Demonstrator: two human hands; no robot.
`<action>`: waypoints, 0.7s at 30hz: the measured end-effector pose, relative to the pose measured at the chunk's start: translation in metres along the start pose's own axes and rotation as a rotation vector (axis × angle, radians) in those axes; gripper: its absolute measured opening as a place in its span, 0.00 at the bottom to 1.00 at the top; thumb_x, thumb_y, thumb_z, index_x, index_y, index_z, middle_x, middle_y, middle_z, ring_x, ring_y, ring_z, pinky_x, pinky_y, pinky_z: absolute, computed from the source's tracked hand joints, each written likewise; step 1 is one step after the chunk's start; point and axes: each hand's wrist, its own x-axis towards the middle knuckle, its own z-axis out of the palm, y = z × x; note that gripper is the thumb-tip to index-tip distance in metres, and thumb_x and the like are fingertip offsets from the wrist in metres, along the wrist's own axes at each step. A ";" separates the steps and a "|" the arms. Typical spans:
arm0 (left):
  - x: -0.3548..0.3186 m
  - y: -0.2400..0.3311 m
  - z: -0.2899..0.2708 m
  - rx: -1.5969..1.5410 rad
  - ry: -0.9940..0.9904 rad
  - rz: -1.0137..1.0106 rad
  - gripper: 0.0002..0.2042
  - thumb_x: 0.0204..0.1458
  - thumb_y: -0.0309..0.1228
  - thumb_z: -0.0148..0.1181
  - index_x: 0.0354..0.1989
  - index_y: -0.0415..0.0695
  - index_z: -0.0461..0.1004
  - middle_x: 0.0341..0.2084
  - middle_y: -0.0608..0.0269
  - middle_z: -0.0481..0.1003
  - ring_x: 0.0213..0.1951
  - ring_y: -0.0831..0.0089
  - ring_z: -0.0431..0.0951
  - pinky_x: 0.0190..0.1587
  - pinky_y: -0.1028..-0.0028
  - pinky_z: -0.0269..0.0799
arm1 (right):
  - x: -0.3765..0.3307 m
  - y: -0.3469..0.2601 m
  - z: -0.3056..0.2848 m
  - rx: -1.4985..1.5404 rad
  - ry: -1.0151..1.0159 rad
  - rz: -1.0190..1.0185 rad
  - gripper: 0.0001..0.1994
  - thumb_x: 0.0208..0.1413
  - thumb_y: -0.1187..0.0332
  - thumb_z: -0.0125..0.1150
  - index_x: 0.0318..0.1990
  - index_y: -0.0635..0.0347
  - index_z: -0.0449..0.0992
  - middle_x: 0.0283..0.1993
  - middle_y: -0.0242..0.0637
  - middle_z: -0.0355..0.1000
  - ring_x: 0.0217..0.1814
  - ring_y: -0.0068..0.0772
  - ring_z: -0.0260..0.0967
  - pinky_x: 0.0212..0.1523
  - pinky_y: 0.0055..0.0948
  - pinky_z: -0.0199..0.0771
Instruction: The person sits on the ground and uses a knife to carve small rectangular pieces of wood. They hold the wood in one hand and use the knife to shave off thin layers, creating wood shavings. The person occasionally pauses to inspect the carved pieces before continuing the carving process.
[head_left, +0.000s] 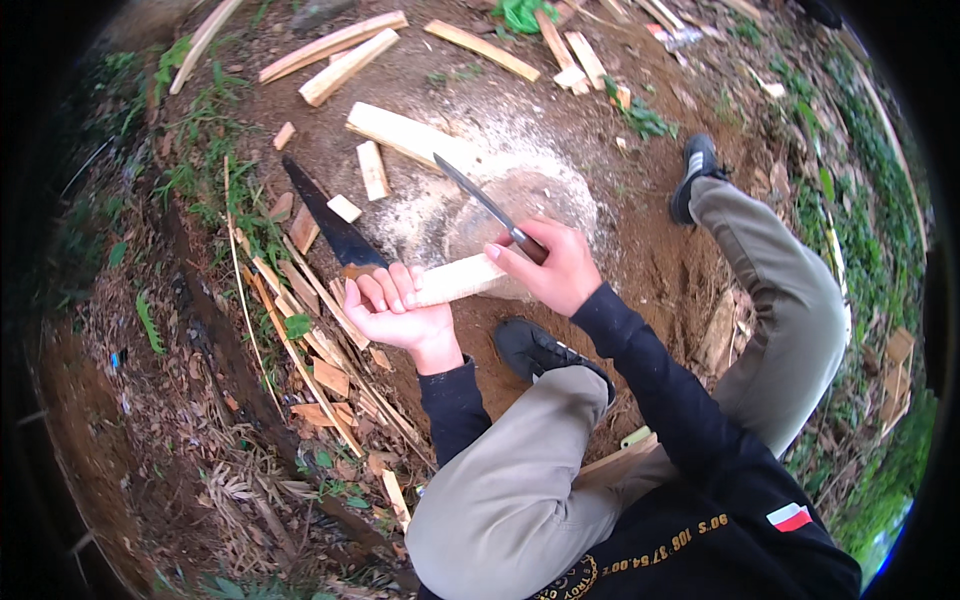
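1. L hand [400,312] fist closed round near end of wood stick [462,279]; palm up, fingers curled over it.
2. Stick's long axis runs roughly level, L to R and a bit up; free end reaches toward R hand [555,268], over pale stump [520,200].
3. R hand closed on knife [485,202] handle; blade points up-left, away from body, crossing above stick's far end.
4. Key relation: blade sits just beyond stick's free end, R hand nearer that end, L hand at the opposite end. Blade axis at a steep angle to stick axis.
5. Around: saw [325,222] on ground left of stump, sawdust, cut wood bits.
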 end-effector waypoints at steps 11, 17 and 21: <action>-0.016 0.074 0.033 -0.201 -0.074 0.093 0.23 0.62 0.40 0.41 0.12 0.56 0.51 0.05 0.77 0.51 0.09 0.83 0.52 0.18 0.78 0.54 | -0.003 -0.102 -0.056 -0.597 0.204 -0.563 0.11 0.52 0.66 0.69 0.28 0.62 0.75 0.22 0.36 0.67 0.21 0.35 0.70 0.23 0.30 0.69; -0.032 0.104 0.079 -0.277 -0.203 0.185 0.23 0.62 0.40 0.41 0.12 0.55 0.50 0.06 0.76 0.50 0.10 0.82 0.52 0.18 0.78 0.54 | -0.007 -0.174 -0.088 -0.730 0.192 -0.754 0.11 0.53 0.63 0.68 0.28 0.60 0.74 0.23 0.35 0.67 0.22 0.39 0.69 0.23 0.35 0.69; -0.040 0.125 0.097 -0.301 -0.305 0.248 0.22 0.62 0.40 0.41 0.13 0.54 0.51 0.06 0.75 0.50 0.10 0.81 0.52 0.18 0.76 0.55 | -0.013 -0.222 -0.090 -0.686 0.134 -0.817 0.11 0.54 0.64 0.68 0.28 0.62 0.75 0.21 0.36 0.67 0.20 0.38 0.67 0.22 0.34 0.66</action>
